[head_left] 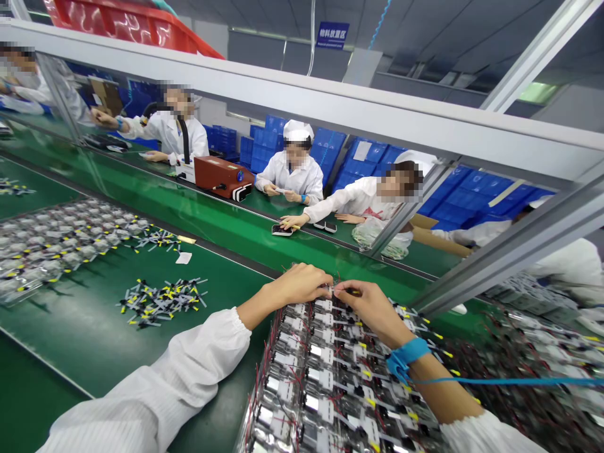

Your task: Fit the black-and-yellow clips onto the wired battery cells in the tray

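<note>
My left fingers are curled with their tips pressed together. My right thumb and forefinger close in from the other side. Between them, both hands pinch one small wired part, a pale piece with a thin red lead. It sits at the far edge of the clear tray in front of me. My left hand lies knuckles up, and my right hand reaches over the tray's back rows. One blue wrist strap circles my right wrist, and its single blue cord runs off to the right.

The clear tray holds rows of like parts with red wires and yellow tips, too many for me to count. A second tray just beside it on the right is filled the same way. A third tray, well off to the left, holds more.

On the green mat lie two loose lots of black-and-yellow pieces: a thick heap and a thinner scatter. One white slip lies between them.

Beyond the mat runs the green belt. Across it sit four people in white coats, and the sleeve of a fifth shows further right. One red-brown machine stands on their bench, and two dark flat devices lie near one person's hand. Blue crates are stacked behind them. One red crate rests on top of the frame.
</note>
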Available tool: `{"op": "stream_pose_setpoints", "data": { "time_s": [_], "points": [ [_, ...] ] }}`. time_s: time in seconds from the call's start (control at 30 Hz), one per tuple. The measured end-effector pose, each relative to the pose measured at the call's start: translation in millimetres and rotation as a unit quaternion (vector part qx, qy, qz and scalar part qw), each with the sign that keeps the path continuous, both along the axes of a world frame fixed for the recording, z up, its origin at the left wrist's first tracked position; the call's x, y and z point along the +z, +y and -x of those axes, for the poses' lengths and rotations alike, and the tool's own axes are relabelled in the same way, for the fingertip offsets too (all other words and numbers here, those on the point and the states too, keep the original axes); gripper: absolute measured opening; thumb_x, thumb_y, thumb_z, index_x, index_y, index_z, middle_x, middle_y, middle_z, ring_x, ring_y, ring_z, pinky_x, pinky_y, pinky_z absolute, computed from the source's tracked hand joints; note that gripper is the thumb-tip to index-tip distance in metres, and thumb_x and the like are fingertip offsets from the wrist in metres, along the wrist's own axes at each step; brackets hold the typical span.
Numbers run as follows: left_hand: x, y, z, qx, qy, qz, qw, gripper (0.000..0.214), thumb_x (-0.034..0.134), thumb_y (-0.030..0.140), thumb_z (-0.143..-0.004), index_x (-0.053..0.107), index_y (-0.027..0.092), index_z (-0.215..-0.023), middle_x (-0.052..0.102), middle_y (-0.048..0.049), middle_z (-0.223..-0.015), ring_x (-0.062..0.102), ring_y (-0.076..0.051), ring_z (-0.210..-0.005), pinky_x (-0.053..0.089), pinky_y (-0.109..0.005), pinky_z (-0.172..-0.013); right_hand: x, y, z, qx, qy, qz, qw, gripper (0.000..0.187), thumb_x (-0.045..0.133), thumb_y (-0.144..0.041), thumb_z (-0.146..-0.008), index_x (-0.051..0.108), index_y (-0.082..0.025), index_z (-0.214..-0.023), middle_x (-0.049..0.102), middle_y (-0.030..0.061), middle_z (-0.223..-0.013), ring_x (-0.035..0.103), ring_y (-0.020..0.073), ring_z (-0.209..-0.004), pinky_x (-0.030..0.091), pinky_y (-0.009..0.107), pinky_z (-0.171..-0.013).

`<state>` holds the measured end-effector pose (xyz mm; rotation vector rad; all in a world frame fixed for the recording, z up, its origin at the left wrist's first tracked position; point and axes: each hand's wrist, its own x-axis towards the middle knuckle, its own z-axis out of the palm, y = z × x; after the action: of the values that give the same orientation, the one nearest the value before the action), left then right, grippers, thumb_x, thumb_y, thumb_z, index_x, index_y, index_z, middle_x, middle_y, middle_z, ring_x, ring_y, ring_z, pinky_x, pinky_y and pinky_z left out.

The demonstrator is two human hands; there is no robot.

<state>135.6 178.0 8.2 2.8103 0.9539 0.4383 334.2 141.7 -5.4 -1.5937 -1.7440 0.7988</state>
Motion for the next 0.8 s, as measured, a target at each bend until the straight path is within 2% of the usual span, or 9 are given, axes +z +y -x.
{"op": "stream_pose_setpoints", "data": {
  "time_s": [0.3,0.5,0.6,0.73,0.8],
  "points": [
    [0.5,-2.5,-0.8,0.001,0.005,-0.005,1.0,0.015,0.058,0.035,-0.093,0.068,0.023,-0.096,0.072,-0.0051,-0.094,0.069,-0.025,-0.09,0.047,-0.029,-0.07,0.1,3.0,-1.2,0.006,-0.017,0.002,1.0,0.037,0.064,-0.049,-0.069,0.074,-0.016,-0.08,0.066,0.0035,-0.068,0.053,0.0185,-0.061,0.036,0.027,-0.055],
    [-5.5,-1.8,-4.2,0.0,-0.008,-0.014,1.0,0.018,0.057,0.034,-0.094,0.068,0.022,-0.101,0.072,-0.0064,-0.096,0.068,-0.025,-0.092,0.048,-0.03,-0.072,3.0,3.3,2.7,0.023,-0.045,-0.001,0.999,0.036,0.06,-0.049,-0.07,0.072,-0.016,-0.078,0.064,0.0023,-0.063,0.049,0.0159,-0.054,0.034,0.026,-0.05],
    [-7.5,-0.9,-2.2,0.005,-0.005,-0.015,1.0,0.019,0.058,0.036,-0.093,0.068,0.024,-0.102,0.071,-0.0061,-0.095,0.066,-0.026,-0.094,0.049,-0.031,-0.074,13.0,1.0,3.8,0.037,-0.074,-0.01,0.997,0.036,0.059,-0.051,-0.07,0.072,-0.018,-0.077,0.065,0.0022,-0.067,0.047,0.0153,-0.052,0.033,0.026,-0.049],
    [-9.8,0.3,4.2,-0.009,-0.002,-0.019,1.0,0.019,0.055,0.03,-0.094,0.068,0.026,-0.106,0.066,-0.0062,-0.109,0.063,-0.025,-0.1,0.047,-0.032,-0.081,34.8,-7.8,-5.3,0.038,-0.134,-0.024,0.99,0.033,0.057,-0.048,-0.071,0.075,-0.024,-0.084,0.07,0.0017,-0.082,0.046,0.0157,-0.053,0.033,0.028,-0.052],
    [-11.0,0.7,5.7,-0.025,-0.002,-0.005,1.0,0.019,0.054,0.028,-0.094,0.068,0.026,-0.106,0.065,-0.0053,-0.113,0.062,-0.024,-0.102,0.046,-0.032,-0.083,44.2,-13.3,-14.0,0.022,-0.161,-0.024,0.986,0.035,0.055,-0.051,-0.073,0.075,-0.025,-0.085,0.07,0.0022,-0.08,0.047,0.0171,-0.053,0.033,0.029,-0.054]
  ]
}}
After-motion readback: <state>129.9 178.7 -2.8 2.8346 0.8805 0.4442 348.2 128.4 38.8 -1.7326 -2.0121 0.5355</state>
